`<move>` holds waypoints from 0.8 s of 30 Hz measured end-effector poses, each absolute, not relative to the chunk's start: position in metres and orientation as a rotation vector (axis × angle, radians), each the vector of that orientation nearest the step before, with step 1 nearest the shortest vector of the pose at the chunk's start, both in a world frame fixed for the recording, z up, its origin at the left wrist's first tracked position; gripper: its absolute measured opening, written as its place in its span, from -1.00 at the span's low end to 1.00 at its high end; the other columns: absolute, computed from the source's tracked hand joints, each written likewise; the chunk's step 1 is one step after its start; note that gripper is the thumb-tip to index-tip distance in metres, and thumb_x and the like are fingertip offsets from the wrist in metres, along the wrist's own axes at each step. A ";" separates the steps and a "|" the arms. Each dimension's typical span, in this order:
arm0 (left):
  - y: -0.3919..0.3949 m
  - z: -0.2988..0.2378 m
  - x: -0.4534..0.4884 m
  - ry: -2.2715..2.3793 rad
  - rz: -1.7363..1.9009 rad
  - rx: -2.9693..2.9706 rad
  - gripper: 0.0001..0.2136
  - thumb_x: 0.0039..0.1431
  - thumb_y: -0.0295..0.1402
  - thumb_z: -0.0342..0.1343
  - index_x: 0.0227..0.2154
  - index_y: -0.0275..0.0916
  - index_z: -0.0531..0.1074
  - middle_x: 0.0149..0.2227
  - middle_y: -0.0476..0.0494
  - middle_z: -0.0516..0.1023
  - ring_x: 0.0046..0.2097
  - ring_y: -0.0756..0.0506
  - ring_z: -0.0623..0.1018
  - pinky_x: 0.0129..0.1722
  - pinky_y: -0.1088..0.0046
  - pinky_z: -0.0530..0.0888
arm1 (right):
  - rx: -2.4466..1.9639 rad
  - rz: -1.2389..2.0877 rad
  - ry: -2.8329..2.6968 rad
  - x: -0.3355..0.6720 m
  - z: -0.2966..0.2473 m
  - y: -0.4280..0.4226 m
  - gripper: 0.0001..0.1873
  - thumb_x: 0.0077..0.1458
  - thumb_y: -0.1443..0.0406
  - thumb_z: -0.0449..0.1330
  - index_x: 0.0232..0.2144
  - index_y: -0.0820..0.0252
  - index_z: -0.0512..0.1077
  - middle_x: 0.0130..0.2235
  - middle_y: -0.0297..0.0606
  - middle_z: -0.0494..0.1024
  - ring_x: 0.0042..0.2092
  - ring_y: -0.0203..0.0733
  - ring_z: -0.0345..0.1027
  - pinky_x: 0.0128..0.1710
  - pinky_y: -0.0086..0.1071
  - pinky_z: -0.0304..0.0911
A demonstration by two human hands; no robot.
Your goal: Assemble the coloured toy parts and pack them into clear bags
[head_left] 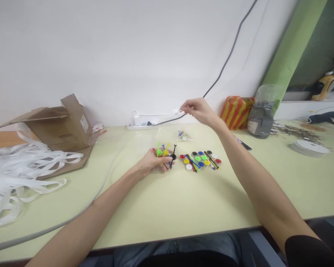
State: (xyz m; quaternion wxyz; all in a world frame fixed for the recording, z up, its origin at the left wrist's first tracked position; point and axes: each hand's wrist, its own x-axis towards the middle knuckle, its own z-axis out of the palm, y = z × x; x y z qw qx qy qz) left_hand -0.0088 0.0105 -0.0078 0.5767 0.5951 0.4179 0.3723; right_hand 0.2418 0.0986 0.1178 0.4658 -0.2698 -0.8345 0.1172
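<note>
My left hand (153,160) is closed round a cluster of small plastic discs and short sticks (166,152), in green, yellow, black, red and blue. It rests low over the table, left of centre. Right beside it on the table lies a group of coloured round discs (200,158) with thin coloured sticks among them. My right hand (196,110) is raised behind these, near the wall, with thumb and fingertips pinched together. Something small and whitish shows at the fingertips, too faint to name. A small clear bag of coloured pieces (184,136) lies beneath the right hand.
A power strip (141,126) with a dark cable sits against the wall. At left are an open cardboard box (62,128) and a heap of white ribbon (25,163). At right stand a striped bag (233,113), a grey bag (261,120) and a white spool (310,148).
</note>
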 end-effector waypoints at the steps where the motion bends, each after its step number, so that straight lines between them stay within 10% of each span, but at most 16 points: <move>1: 0.011 -0.008 -0.009 0.986 0.871 1.407 -0.43 -0.13 -0.20 0.49 -0.06 -0.36 0.52 -0.20 -0.41 0.66 -0.25 -0.27 0.69 -0.56 0.49 0.54 | -0.662 0.278 -2.077 0.237 0.124 0.090 -0.82 0.15 0.28 0.20 -0.37 0.25 0.57 -0.40 -0.24 0.56 -0.35 -0.26 0.33 -0.30 -0.36 0.20; 24: 0.002 0.000 -0.005 0.914 0.837 1.469 -0.44 -0.03 -0.16 0.43 0.00 -0.31 0.48 -0.06 -0.42 0.63 -0.19 -0.29 0.68 -0.51 0.46 0.50 | -0.851 0.545 -2.594 0.208 0.140 0.042 -0.88 -0.09 0.49 0.25 -0.49 0.22 0.55 -0.44 -0.30 0.61 -0.37 -0.24 0.43 -0.40 -0.37 0.19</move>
